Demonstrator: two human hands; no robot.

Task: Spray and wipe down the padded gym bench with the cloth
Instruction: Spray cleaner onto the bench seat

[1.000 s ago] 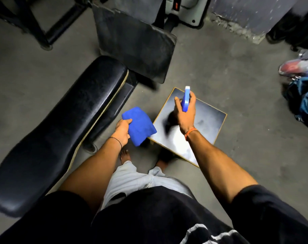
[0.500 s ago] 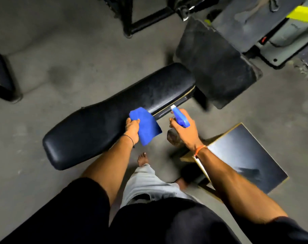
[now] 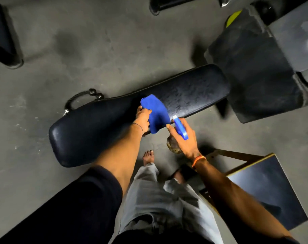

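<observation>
Bench pad (image 3: pixel 114 131) is lying straight ahead of the person, its long axis running from lower left up to upper right across the floor. Left hand (image 3: pixel 143 118) is nearer, gripping the blue cloth (image 3: pixel 156 113) right over the pad's middle. Right hand (image 3: pixel 184 138) is clutching the spray bottle (image 3: pixel 180 128) just beside the pad's near edge, nozzle pointing at the glossy right half.

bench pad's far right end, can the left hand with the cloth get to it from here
Probably yes: the left hand already holds the blue cloth on the bench pad, and the pad's top looks bare rightward. The spray bottle sits nearer the person.
</observation>
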